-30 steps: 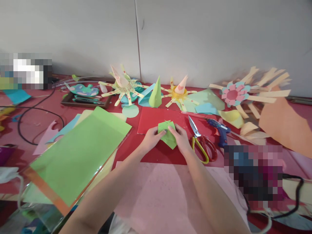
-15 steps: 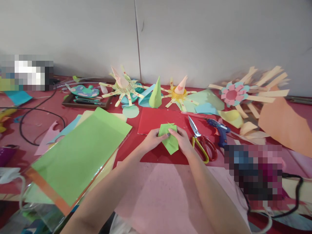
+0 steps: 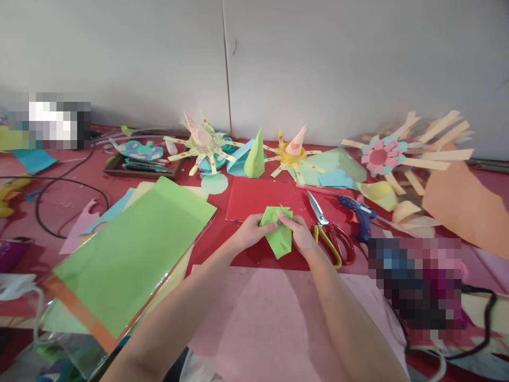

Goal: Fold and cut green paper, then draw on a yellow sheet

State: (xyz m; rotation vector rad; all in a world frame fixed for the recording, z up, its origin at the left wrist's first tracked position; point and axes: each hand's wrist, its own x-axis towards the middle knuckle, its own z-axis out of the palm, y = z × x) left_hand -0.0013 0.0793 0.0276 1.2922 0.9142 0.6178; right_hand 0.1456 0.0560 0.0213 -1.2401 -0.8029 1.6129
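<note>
A small folded piece of green paper [image 3: 280,241] is held between both hands above the red table, its pointed end toward me. My left hand [image 3: 254,230] grips its left edge, thumb on top. From the right, my right hand [image 3: 297,229] pinches the upper part with thumb and fingers. The thumbs lie close together over the paper; the fingers beneath it are hidden. Just right of my right hand lie scissors [image 3: 336,241] with red and yellow handles. Behind the hands is a flat red sheet [image 3: 258,197].
Large green sheets [image 3: 135,254] lie at the left. A green cone [image 3: 255,156] stands behind, between paper pieces with pink cones. A blue glue gun [image 3: 361,215] sits beyond the scissors. A brown tray [image 3: 139,172] holds pens. Pink paper [image 3: 254,318] lies nearest me.
Both hands and the green paper appear slightly lower in the view, and the paper's folds look a little different. The whole scene has shifted slightly.
</note>
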